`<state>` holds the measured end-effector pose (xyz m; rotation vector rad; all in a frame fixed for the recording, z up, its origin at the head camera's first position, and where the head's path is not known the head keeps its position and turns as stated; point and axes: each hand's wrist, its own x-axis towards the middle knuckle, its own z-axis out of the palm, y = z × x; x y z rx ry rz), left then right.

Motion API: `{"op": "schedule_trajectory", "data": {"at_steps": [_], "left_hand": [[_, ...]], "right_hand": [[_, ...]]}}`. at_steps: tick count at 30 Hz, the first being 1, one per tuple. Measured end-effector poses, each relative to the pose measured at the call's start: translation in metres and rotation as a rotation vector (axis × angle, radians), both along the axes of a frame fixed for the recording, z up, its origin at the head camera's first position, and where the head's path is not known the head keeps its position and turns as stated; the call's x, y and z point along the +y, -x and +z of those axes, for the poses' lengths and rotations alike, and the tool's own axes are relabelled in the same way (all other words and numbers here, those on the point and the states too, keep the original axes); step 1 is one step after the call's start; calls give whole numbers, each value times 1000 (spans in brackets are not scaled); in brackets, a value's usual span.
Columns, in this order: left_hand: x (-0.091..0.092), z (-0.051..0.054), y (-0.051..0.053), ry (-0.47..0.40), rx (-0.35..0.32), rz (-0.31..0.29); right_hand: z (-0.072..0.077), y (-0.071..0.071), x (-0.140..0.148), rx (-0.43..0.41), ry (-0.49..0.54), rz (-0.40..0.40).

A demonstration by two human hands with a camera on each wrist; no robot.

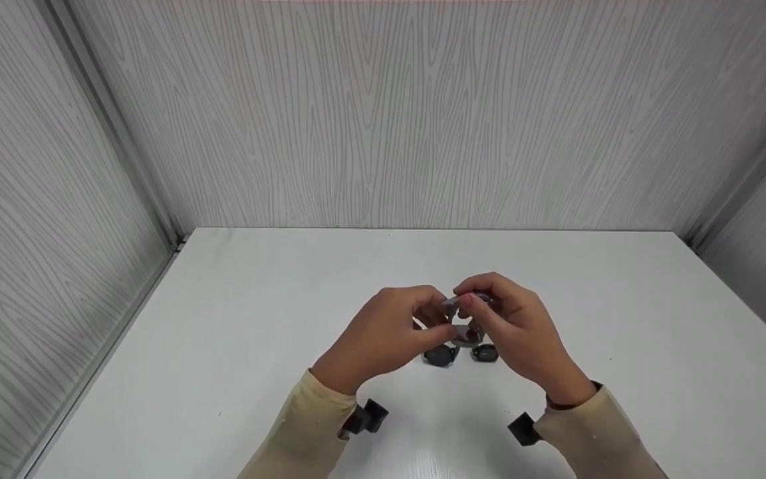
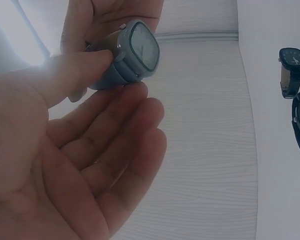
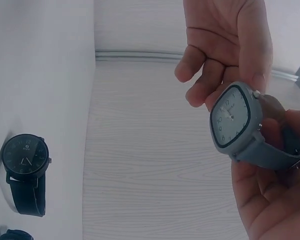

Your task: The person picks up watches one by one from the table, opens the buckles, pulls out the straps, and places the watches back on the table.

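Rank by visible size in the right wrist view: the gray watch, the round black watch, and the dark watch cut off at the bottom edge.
1. Gray watch
2. Round black watch
3. Cut-off dark watch, counting only its visible part

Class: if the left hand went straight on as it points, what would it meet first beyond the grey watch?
Probably the right hand, which also grips the grey watch, though depth is unclear.
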<state>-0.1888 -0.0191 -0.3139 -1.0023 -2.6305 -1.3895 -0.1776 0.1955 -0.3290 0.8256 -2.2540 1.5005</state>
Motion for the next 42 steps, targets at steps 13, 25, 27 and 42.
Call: {"op": "schedule_trajectory", "data": {"at_steps": [13, 25, 27, 42], "left_hand": [[-2, 0, 1, -42, 50, 18], [-2, 3, -1, -97, 172, 105], [-1, 3, -2, -71, 170, 89], [1, 3, -3, -82, 141, 57]], "right_hand": [[-3, 1, -1, -6, -21, 54], [0, 0, -2, -59, 48, -109], [0, -1, -3, -51, 1, -125], [0, 0, -4, -62, -62, -46]]}}
